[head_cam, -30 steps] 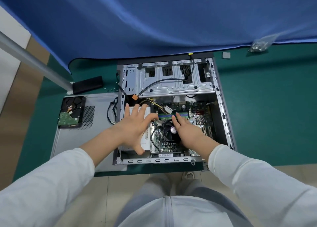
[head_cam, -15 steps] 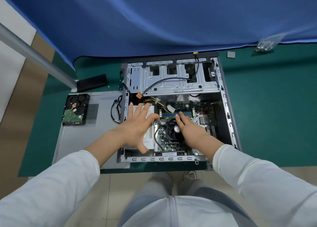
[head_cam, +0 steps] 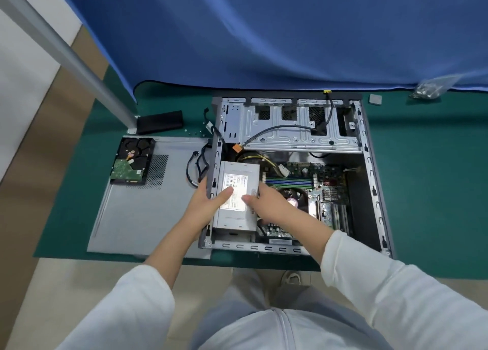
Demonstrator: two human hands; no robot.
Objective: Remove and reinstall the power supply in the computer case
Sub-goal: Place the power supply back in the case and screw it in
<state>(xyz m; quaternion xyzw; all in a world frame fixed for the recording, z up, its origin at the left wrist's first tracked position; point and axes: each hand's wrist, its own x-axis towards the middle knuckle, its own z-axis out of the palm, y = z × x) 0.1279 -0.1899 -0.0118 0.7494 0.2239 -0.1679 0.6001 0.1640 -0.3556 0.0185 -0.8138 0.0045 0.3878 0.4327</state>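
The open computer case (head_cam: 375, 191) lies on its side on the green mat. A grey power supply (head_cam: 239, 175) with a white label sits in its near left corner, cables trailing from its far end. My left hand (head_cam: 208, 204) grips its left side, thumb on top and fingers down by the case wall. My right hand (head_cam: 266, 204) grips its right side, thumb on the label, fingers hidden beside the motherboard (head_cam: 306, 191).
The case's grey side panel (head_cam: 142, 217) lies flat to the left with a hard drive (head_cam: 132, 162) on it. A black pouch (head_cam: 159, 122) lies behind it. Loose cables (head_cam: 196, 164) hang by the case wall. A bag of screws (head_cam: 429, 89) sits far right.
Both hands were spread flat above the case. They have since moved to the two sides of the power supply and closed round it; the camera view has shifted slightly.
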